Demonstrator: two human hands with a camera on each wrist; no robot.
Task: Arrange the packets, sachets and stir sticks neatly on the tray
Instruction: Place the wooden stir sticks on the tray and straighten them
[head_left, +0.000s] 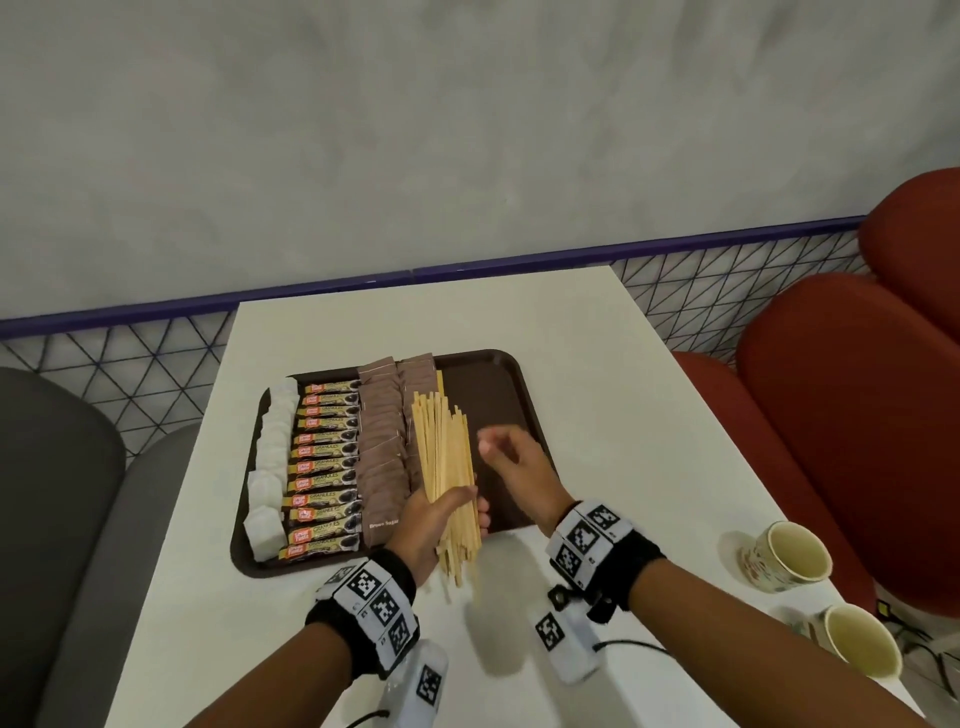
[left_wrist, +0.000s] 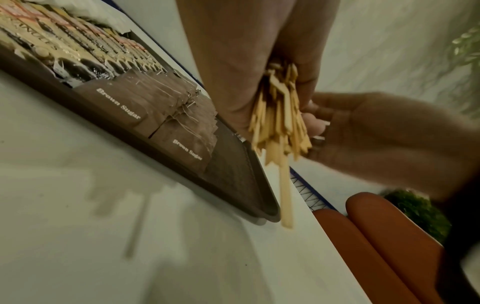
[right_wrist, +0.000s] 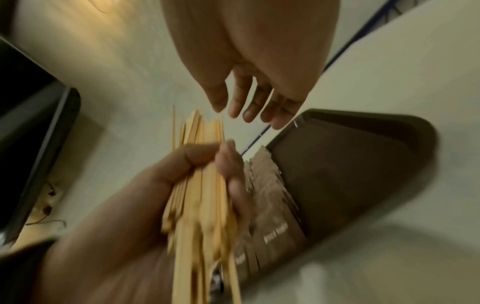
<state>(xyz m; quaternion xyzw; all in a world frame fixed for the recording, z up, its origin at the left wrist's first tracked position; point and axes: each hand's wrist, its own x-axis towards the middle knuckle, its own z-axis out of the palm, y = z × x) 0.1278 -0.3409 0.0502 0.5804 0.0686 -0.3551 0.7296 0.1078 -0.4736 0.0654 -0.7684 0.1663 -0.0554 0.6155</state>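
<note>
A brown tray (head_left: 483, 379) lies on the white table. On it, from left to right, run rows of white sachets (head_left: 270, 467), orange-and-black coffee sticks (head_left: 324, 467) and brown sugar packets (head_left: 382, 452). My left hand (head_left: 441, 514) grips a bundle of wooden stir sticks (head_left: 447, 467) above the tray's front edge; their near ends jut out past the tray over the table. One stick (left_wrist: 285, 197) hangs lower than the rest. My right hand (head_left: 498, 447) hovers just right of the bundle over the tray's bare right part, fingers loosely spread and holding nothing (right_wrist: 249, 111).
Two paper cups (head_left: 789, 556) (head_left: 857, 639) stand near the table's right front edge. Red seats (head_left: 831, 415) are to the right, grey seats (head_left: 62, 493) to the left. A wire mesh panel with a blue rail (head_left: 623, 254) runs behind the table.
</note>
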